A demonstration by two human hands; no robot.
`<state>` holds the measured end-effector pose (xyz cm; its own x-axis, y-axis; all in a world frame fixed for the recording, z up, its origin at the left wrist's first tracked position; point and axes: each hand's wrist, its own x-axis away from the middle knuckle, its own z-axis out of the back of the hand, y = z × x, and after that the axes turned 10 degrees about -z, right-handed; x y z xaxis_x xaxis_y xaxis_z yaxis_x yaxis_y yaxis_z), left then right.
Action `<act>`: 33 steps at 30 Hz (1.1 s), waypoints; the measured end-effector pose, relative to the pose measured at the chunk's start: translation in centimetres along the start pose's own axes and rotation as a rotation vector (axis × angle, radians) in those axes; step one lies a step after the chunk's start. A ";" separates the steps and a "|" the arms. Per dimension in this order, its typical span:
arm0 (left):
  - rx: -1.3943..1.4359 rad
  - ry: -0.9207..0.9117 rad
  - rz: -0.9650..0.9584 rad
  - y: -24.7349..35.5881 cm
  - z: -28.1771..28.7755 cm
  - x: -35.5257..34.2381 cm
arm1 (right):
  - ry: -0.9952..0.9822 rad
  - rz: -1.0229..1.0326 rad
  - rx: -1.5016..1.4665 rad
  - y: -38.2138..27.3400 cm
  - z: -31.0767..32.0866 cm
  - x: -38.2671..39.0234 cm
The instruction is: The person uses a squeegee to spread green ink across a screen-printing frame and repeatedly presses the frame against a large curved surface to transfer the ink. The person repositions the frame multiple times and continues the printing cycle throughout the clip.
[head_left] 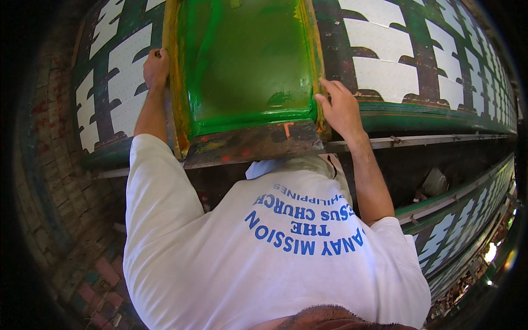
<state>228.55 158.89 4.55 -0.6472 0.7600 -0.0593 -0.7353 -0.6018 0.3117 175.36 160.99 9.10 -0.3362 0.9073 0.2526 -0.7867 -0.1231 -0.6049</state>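
Observation:
A screen printing frame [175, 82] with wooden sides and a glossy green mesh [247, 66] lies in front of me on a long table. At its left side is my left hand [156, 69], fingers curled closed; what they hold, if anything, is hidden. My right hand [340, 107] grips the frame's right edge, with thumb and fingertips on the wood. A dark, paint-stained flap [253, 146] runs along the frame's near end. White cut pieces [379, 49] with dark notches between them lie in rows on both sides of the frame.
A metal rail [407, 141] follows the table's near edge. Behind it, to the right, a second table [445, 236] bears more white pieces. A pale crumpled object [434, 181] sits in the dark gap between the tables. Brick paving [60, 192] covers the ground at left.

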 end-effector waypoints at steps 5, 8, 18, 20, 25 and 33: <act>-0.021 0.004 -0.008 0.3 0.2 0.1 | -0.035 -0.157 -0.091 2.4 -1.0 -2.5; 0.010 0.009 -0.023 0.3 0.3 0.1 | 0.019 -0.157 -0.051 2.7 -1.9 -3.1; 0.072 0.034 -0.054 -1.4 -0.9 -0.4 | 0.131 -0.037 -0.018 2.2 -2.1 -3.6; 0.080 0.049 -0.067 -2.0 -1.1 -0.6 | 0.167 0.016 -0.034 1.6 -1.0 -3.3; 0.113 -0.003 -0.090 -1.2 0.0 -1.7 | 0.231 0.078 -0.074 1.5 1.9 -3.0; 0.252 -0.019 -0.241 14.7 -4.2 2.9 | 0.234 0.005 -0.005 16.8 13.8 -4.7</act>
<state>215.01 151.23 4.98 -0.4553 0.8789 -0.1426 -0.7922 -0.3267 0.5153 156.58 149.06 8.16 -0.2109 0.9751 0.0681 -0.7823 -0.1266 -0.6100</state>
